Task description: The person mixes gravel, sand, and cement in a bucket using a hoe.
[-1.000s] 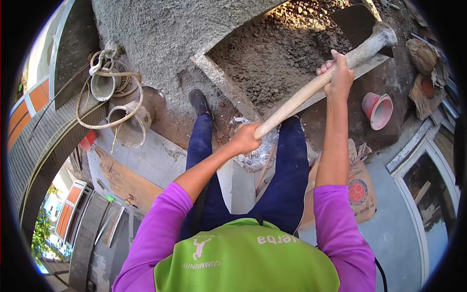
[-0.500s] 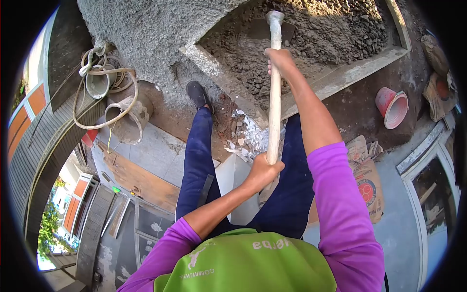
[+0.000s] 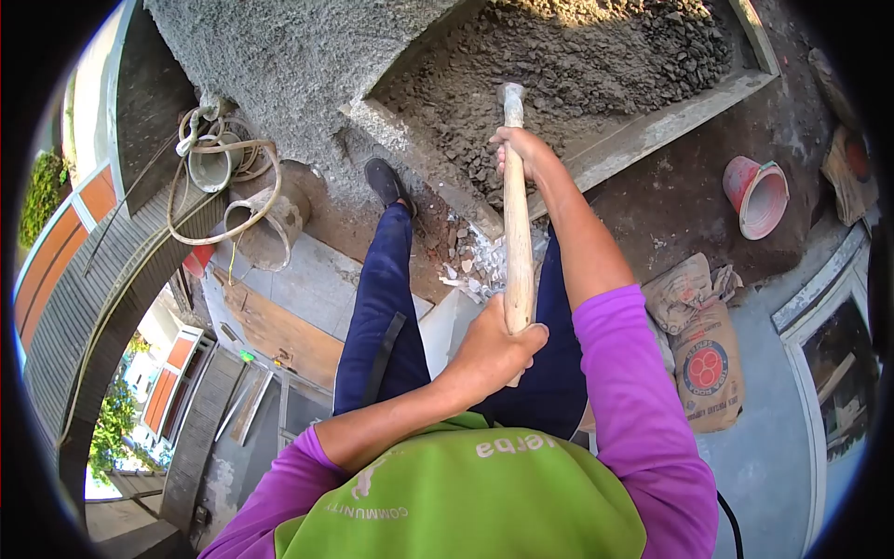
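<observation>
A hoe (image 3: 518, 238) with a pale wooden handle runs away from my body, its metal socket end lying over the grey mix (image 3: 596, 74) in a wooden-sided mixing trough (image 3: 666, 132). My left hand (image 3: 495, 347) is wrapped round the near end of the handle, close to my waist. Farther up, just below the socket, my right hand (image 3: 523, 154) grips the same handle with closed fingers. The hoe's blade is hard to make out against the mix.
A grey sand heap (image 3: 279, 65) rises left of the trough. Two buckets with a looped hose (image 3: 270, 200) stand at left. At right are a red bucket (image 3: 759, 197) and cement bags (image 3: 703, 363). White rubble (image 3: 484, 261) lies between my feet.
Both hands have drawn the hoe back toward my body. Its socket end has come nearer across the mix, and my left hand is closer to my waist.
</observation>
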Action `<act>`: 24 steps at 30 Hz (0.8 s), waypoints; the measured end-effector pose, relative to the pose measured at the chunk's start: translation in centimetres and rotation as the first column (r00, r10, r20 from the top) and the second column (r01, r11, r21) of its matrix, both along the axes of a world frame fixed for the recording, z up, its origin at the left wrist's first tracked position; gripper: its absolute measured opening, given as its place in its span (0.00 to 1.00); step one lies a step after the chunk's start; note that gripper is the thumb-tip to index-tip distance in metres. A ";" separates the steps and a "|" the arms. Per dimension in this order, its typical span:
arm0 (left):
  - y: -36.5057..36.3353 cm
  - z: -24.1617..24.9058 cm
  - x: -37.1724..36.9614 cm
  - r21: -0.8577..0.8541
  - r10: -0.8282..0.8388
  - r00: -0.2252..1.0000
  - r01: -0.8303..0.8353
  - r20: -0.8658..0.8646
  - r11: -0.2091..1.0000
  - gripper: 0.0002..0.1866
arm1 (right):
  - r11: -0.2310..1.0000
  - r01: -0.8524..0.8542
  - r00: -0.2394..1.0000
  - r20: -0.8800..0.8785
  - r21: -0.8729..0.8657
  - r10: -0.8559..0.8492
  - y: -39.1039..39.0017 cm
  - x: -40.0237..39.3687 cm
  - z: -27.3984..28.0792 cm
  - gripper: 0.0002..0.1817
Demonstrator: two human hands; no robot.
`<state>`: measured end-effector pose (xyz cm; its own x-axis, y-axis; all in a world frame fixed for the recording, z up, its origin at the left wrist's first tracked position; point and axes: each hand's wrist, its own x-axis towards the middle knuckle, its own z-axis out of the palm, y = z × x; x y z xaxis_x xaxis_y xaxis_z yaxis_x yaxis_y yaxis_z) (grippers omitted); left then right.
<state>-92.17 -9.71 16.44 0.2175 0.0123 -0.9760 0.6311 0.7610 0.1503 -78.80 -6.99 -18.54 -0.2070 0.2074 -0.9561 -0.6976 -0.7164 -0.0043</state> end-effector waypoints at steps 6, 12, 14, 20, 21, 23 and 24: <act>3.4 4.0 7.9 -0.041 0.008 0.977 0.001 0.213 0.999 0.18 | 0.974 0.228 0.966 -0.127 0.003 -0.226 0.1 6.4 1.8 0.09; 5.3 11.8 8.5 0.106 -0.242 0.916 0.219 0.321 0.970 0.25 | 0.904 0.422 0.906 -0.072 0.075 -0.417 0.2 13.3 11.4 0.12; 7.8 14.2 6.3 0.106 -0.361 0.867 0.346 0.344 0.932 0.25 | 0.862 0.498 0.864 0.030 0.089 -0.502 0.7 14.5 14.9 0.11; 10.0 1.4 -11.6 0.473 -0.638 0.766 0.534 0.080 0.701 0.18 | 0.765 0.543 0.694 0.328 0.347 -0.641 3.6 9.4 18.8 0.07; 9.5 -4.3 -14.3 0.555 -0.679 0.732 0.585 -0.050 0.591 0.16 | 0.760 0.546 0.653 0.390 0.352 -0.650 4.7 7.6 19.0 0.06; 8.2 -14.0 -16.6 0.650 -0.635 0.729 0.616 -0.255 0.446 0.13 | 0.756 0.537 0.608 0.449 0.375 -0.655 5.2 5.4 17.1 0.06; 7.2 -17.6 -17.0 0.650 -0.632 0.733 0.613 -0.254 0.450 0.13 | 0.751 0.516 0.565 0.495 0.413 -0.660 5.3 4.3 17.6 0.06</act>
<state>-109.14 -2.49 -1.15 0.4562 0.4845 -0.7464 0.8841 -0.1514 0.4421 -74.47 -1.64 -0.92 0.6059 0.2710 -0.7480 -0.7608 -0.0774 -0.6444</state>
